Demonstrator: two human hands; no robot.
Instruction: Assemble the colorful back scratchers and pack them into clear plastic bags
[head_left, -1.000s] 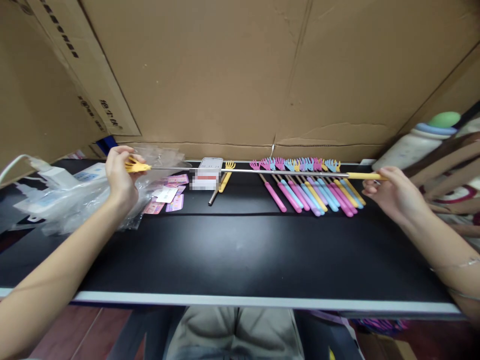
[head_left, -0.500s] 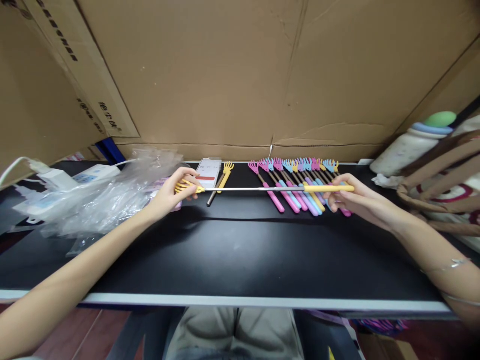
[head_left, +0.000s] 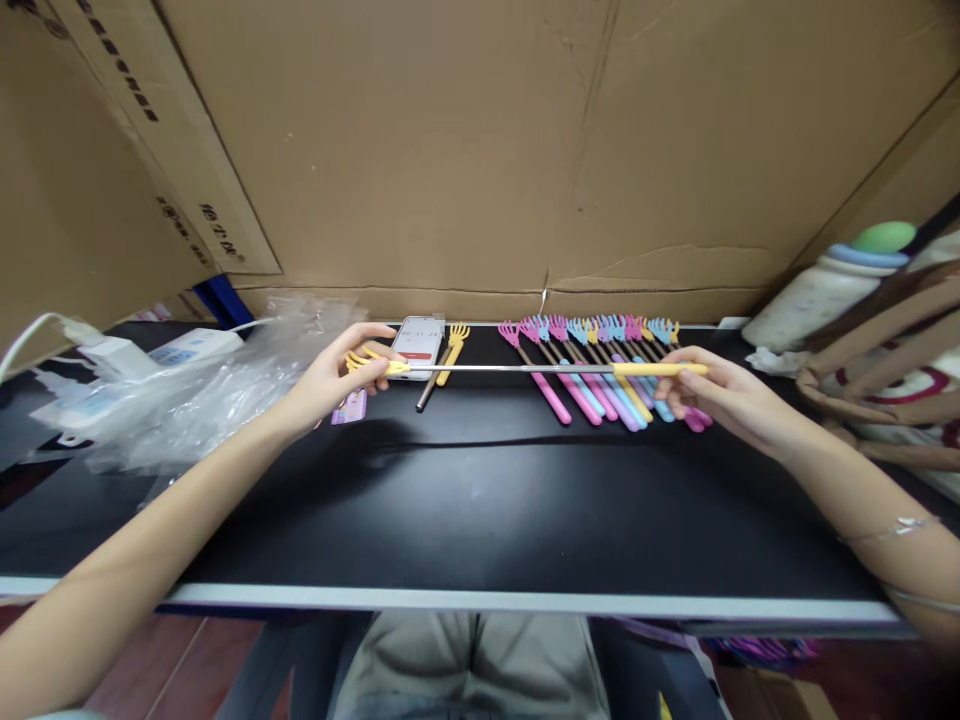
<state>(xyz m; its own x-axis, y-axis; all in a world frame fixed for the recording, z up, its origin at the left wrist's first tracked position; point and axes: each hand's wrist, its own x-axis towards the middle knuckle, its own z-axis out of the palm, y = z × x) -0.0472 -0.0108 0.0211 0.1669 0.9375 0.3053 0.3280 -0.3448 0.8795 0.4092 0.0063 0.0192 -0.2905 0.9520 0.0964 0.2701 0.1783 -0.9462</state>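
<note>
I hold a yellow telescopic back scratcher (head_left: 517, 369) level above the black table (head_left: 480, 500). My left hand (head_left: 330, 380) pinches its claw-shaped head at the left end. My right hand (head_left: 716, 395) grips its yellow handle at the right end. The metal rod between them is partly extended. Behind it lies a row of several collapsed scratchers (head_left: 607, 365) with pink, blue, purple and yellow handles. One more yellow scratcher (head_left: 444, 365) lies beside a phone (head_left: 418, 345).
Crumpled clear plastic bags (head_left: 195, 395) and white power adapters (head_left: 112, 355) sit at the left. A pink card (head_left: 349, 406) lies by my left hand. Cardboard walls (head_left: 480, 150) close the back. A bottle with a green cap (head_left: 825, 285) and a basket (head_left: 885, 370) stand at the right.
Both hands have come inward, shortening the scratcher's rod from its long extension. In the last half second the hands barely moved and the scratcher rose slightly.
</note>
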